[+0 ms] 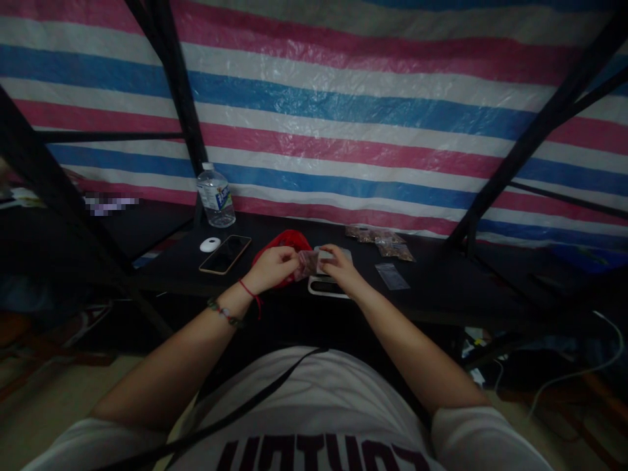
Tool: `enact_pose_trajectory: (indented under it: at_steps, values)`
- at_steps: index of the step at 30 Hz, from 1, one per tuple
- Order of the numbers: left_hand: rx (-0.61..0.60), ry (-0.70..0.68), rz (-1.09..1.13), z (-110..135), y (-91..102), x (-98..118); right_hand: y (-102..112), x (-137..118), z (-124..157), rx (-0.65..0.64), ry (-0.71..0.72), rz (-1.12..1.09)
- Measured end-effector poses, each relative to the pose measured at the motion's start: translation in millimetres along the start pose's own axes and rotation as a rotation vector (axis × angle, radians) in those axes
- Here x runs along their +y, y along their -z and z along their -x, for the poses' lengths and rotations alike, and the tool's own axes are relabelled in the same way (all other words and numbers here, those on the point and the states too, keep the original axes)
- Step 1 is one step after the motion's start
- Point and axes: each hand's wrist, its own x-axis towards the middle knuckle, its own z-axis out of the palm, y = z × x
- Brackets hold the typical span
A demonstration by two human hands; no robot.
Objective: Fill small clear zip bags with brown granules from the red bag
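My left hand (pixel 273 267) and my right hand (pixel 338 265) meet over the middle of a dark table (pixel 432 288), both pinched on a small clear plastic bag (pixel 309 263) with brownish contents. The bag is held just above a small white scale (pixel 328 286). Behind my left hand lies a red bag (pixel 284 241), partly hidden by the hand.
A phone (pixel 225 254), a small white round object (pixel 210 244) and a water bottle (pixel 216 196) stand to the left. Several filled clear bags (pixel 380 240) and an empty one (pixel 391 276) lie to the right. Black frame bars (pixel 171 85) and a striped tarp (pixel 343 104) close the back.
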Motion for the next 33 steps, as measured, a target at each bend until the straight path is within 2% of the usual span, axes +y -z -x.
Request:
enact_pose_trajectory:
  at_steps: [4, 6, 9, 12, 15, 19, 23, 28, 33]
  values:
    - [0.062, -0.094, -0.109, -9.4, 14.4, -10.6, -6.3, 3.0, -7.8, -0.084, -0.262, -0.483]
    - [0.118, -0.117, -0.168, -14.4, 21.6, -17.9, -9.9, 2.4, -15.4, -0.130, -0.315, -0.553]
    - [0.229, -0.108, -0.320, -19.9, 31.8, -27.7, -15.9, 1.0, -31.5, -0.121, -0.302, -0.526]
    - [0.275, -0.077, -0.515, -22.8, 40.6, -35.9, -20.8, -2.2, -49.3, -0.042, -0.229, -0.439]
    - [0.275, -0.070, -0.651, -25.2, 46.4, -45.1, -22.6, -7.8, -63.7, -0.004, -0.084, -0.172]
    - [0.296, -0.104, -0.700, -27.6, 46.8, -54.7, -24.1, -17.9, -74.2, 0.020, 0.141, 0.257]
    - [0.214, -0.166, -0.660, -26.3, 40.9, -55.2, -28.7, -26.8, -77.5, 0.016, 0.240, 0.495]
    - [0.136, -0.165, -0.638, -24.8, 34.3, -55.2, -32.4, -28.0, -79.7, 0.025, 0.283, 0.564]
    - [0.185, -0.201, -0.696, -26.4, 32.5, -58.0, -33.3, -24.2, -79.5, 0.025, 0.323, 0.542]
